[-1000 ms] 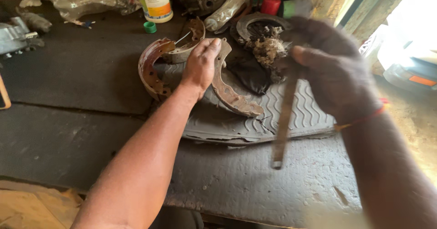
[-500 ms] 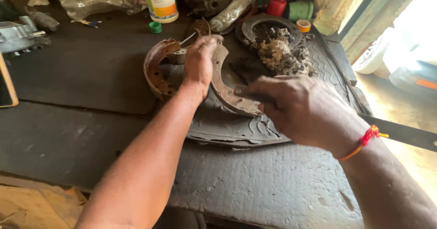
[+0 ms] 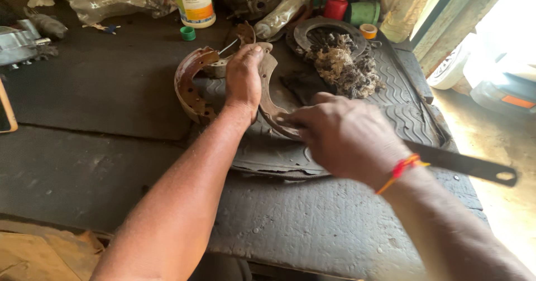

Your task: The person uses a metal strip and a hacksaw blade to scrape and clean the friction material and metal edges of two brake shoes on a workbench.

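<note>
Left hand [image 3: 244, 77] clamped over rusty brake shoes [image 3: 192, 85] on bench [image 3: 100, 91]. Right hand [image 3: 346, 136] closed round flat metal bar [image 3: 463, 163], tip at shoe. Scraping step likely; needs firm hold.

Rust-brown brake shoes [image 3: 192, 85] lie under my left hand [image 3: 243, 82]; a red and orange thread [image 3: 403, 169] rings my right wrist; the mat [image 3: 391, 91] is dark grey with wavy ribs; the bottle cap [image 3: 187, 33] looks green; the blade [image 3: 463, 165] in my right hand [image 3: 346, 138] is dark, perhaps black.
</note>
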